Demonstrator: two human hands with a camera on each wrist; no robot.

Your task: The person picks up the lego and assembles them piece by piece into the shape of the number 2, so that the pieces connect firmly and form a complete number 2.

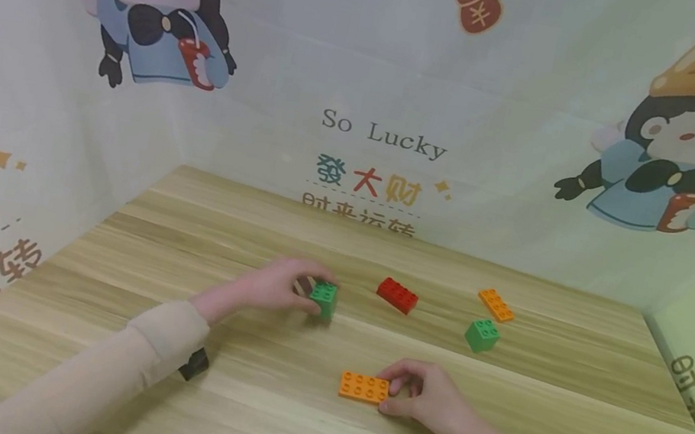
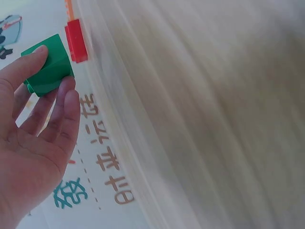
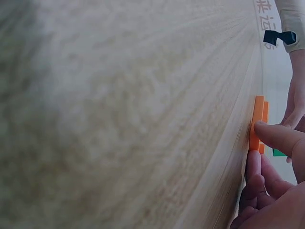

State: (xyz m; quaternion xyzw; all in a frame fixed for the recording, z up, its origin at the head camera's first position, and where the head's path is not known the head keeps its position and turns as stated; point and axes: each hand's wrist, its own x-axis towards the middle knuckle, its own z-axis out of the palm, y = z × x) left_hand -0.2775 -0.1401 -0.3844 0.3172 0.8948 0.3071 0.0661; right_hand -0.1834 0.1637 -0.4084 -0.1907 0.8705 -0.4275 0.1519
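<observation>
My left hand (image 1: 279, 285) pinches a green building brick (image 1: 323, 299) between thumb and fingers, left of the table's middle. In the left wrist view the thumb lies on one face of that green brick (image 2: 53, 67) and the fingertips are at its other side. Nearer to me, my right hand (image 1: 429, 402) grips the right end of a flat orange building brick (image 1: 363, 387), its studs facing up. The right wrist view has the thumb on the orange brick (image 3: 257, 121) with fingers at its end, close to the tabletop.
Behind the hands on the wooden table (image 1: 256, 418) lie a red brick (image 1: 397, 296), a second green brick (image 1: 482, 335) and another flat orange brick (image 1: 496, 304). A black object (image 1: 194, 364) shows by the left sleeve. Printed cloth (image 1: 263, 140) hangs along the table's back and sides.
</observation>
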